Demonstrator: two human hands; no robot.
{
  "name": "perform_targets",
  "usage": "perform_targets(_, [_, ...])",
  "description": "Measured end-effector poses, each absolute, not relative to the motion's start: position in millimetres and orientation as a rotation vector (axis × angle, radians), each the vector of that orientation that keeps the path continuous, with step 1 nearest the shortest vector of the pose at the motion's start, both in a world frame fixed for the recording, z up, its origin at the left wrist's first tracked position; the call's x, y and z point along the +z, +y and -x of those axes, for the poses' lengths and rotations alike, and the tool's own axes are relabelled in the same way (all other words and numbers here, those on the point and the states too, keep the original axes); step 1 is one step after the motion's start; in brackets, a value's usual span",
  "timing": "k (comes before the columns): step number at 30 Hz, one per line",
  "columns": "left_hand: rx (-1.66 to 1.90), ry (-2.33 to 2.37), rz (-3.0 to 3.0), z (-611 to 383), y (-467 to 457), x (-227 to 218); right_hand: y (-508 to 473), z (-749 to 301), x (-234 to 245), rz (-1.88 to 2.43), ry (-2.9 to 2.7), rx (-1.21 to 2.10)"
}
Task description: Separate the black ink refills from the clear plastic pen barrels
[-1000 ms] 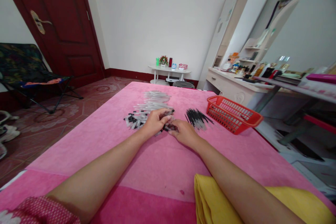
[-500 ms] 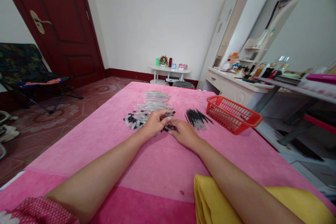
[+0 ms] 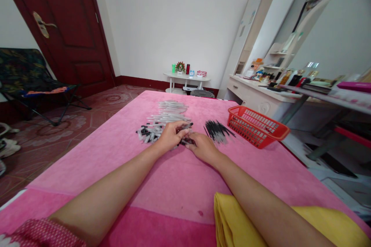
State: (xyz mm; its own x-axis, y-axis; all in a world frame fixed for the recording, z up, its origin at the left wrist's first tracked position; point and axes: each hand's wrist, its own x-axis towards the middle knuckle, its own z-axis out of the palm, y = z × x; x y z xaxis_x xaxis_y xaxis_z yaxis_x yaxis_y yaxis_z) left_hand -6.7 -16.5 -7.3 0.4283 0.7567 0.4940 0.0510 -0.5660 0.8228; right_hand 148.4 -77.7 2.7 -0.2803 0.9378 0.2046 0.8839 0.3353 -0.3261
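Note:
My left hand [image 3: 171, 136] rests on the pink cloth [image 3: 121, 142] with its fingers curled round a pen [image 3: 187, 126] whose dark tip pokes out to the right. My right hand [image 3: 203, 146] lies just beside it, fingers pinched on small dark pen parts [image 3: 185, 141] between the two hands. Behind my left hand is a pile of clear pen barrels with black ends [image 3: 165, 117]. A heap of thin black refills [image 3: 217, 129] lies to the right of my right hand.
A red plastic basket [image 3: 256, 125] stands at the right side of the pink surface. A yellow cloth [image 3: 333, 220] lies at the near right. Beyond are a white side table [image 3: 187, 77], a dressing table with bottles [image 3: 261, 87], a folding chair [image 3: 26, 73] and a dark red door [image 3: 63, 27].

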Motion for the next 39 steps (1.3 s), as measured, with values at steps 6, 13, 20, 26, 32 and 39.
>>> perform_targets(6, [1.188,0.682,-1.918,6.7,-16.0,-7.2,-78.2,-147.6,3.3,1.626,-2.252,0.207])
perform_targets(13, [1.183,0.664,-1.892,5.2,-16.6,-8.1,-78.3,-148.1,2.5,1.634,-2.252,0.191])
perform_targets(20, [1.184,0.688,-1.914,5.5,-17.3,-6.8,-77.0,-148.1,1.6,1.612,-2.251,0.201])
perform_targets(26, [1.175,0.678,-1.923,5.6,-18.1,-6.1,-76.9,-148.0,0.7,1.599,-2.251,0.205])
perform_targets(32, [1.16,0.659,-1.91,5.1,-20.0,-5.4,-76.6,-149.0,-0.5,1.598,-2.251,0.187])
perform_targets(39, [1.167,0.666,-1.914,3.9,-21.7,-3.1,-75.6,-149.8,-4.0,1.568,-2.252,0.166])
